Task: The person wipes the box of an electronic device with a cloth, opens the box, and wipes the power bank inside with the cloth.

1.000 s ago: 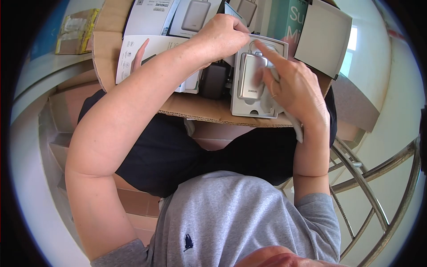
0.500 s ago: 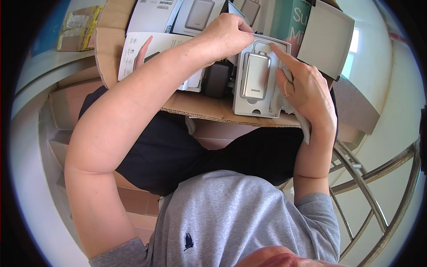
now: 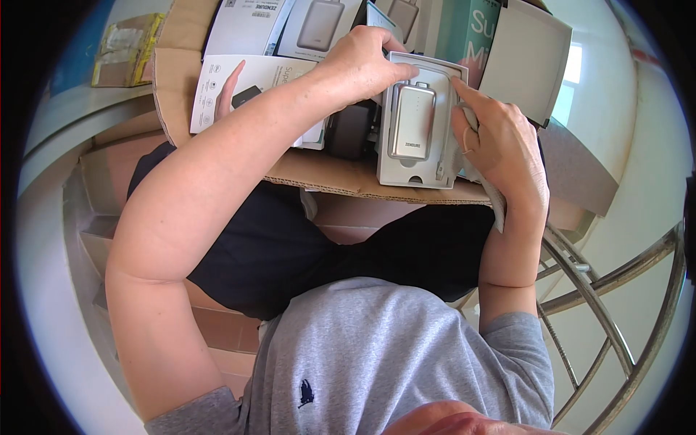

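Observation:
A silver Zendure power bank [image 3: 413, 127] lies in an open white box [image 3: 395, 174], upright in my view, with a cable looped above it and down its right side. My left hand [image 3: 366, 64] is at the box's upper left corner. Its thumb lies over the edge onto the tray, and the other fingers curl behind, partly hidden. My right hand [image 3: 504, 134] is at the box's right side, index finger stretched to the upper right rim. The rest of that hand's fingers are folded round a grey-white cloth [image 3: 475, 170] that hangs along the wrist.
A cardboard carton [image 3: 326, 176] on my lap holds several printed boxes, a black device [image 3: 350, 130] and a teal box [image 3: 467, 32]. A white box lid [image 3: 525, 61] leans at its right. Metal railing [image 3: 609, 319] stands on my right; a taped parcel [image 3: 127, 51] is far left.
The box has shifted slightly left and up. My left thumb has come over the corner onto the tray, and my right index finger has moved from inside the tray to its right rim.

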{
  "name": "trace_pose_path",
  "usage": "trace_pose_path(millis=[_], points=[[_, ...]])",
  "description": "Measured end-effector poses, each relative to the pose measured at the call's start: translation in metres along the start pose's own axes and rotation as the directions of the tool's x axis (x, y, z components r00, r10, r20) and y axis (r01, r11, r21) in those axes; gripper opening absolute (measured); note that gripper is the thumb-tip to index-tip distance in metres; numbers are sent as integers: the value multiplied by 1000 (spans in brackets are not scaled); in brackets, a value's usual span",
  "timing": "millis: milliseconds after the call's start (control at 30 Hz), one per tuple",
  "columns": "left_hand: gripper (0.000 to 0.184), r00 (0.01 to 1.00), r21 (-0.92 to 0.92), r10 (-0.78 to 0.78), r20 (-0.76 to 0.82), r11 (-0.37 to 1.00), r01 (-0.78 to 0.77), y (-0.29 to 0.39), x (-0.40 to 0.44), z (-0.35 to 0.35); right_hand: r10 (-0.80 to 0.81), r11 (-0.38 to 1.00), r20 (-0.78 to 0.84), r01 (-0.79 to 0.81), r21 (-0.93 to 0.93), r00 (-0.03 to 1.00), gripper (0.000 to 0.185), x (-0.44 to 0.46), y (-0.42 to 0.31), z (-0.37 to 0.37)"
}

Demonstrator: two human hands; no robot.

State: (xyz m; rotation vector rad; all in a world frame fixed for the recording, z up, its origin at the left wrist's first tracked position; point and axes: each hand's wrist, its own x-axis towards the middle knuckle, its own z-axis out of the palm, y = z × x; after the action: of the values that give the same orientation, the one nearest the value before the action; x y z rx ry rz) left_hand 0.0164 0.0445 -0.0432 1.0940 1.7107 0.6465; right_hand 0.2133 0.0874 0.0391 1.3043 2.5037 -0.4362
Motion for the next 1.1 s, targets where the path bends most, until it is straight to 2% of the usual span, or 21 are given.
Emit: trace_pose_path(millis=[267,400,600,733,933,1067,1100], points=[[39,1000,26,7,-18,1000,-6,0,1,0,-6,1000,-17,6,25,1000,43,0,2,2],[39,1000,37,20,-15,999,-20,-1,1,0,-65,994,-70,71,80,995,42,0,7,4],[38,1000,31,26,-15,999,-26,-3,2,0,-102,989,-63,108,102,993,40,-1,8,3],[37,1000,9,19,-14,1000,-19,-3,2,1,-102,973,-16,104,205,995,37,2,11,1],[36,1000,-4,27,-6,1000,-27,-3,1,1,-115,966,77,94,241,990,39,0,9,-6],[36,1000,-3,7,-26,1000,-7,-1,-1,2,-214,977,-2,214,-7,977,41,1,8,11],[36,1000,-2,8,-25,1000,-8,0,-1,2,-213,977,-2,213,-7,977,41,0,9,12]])
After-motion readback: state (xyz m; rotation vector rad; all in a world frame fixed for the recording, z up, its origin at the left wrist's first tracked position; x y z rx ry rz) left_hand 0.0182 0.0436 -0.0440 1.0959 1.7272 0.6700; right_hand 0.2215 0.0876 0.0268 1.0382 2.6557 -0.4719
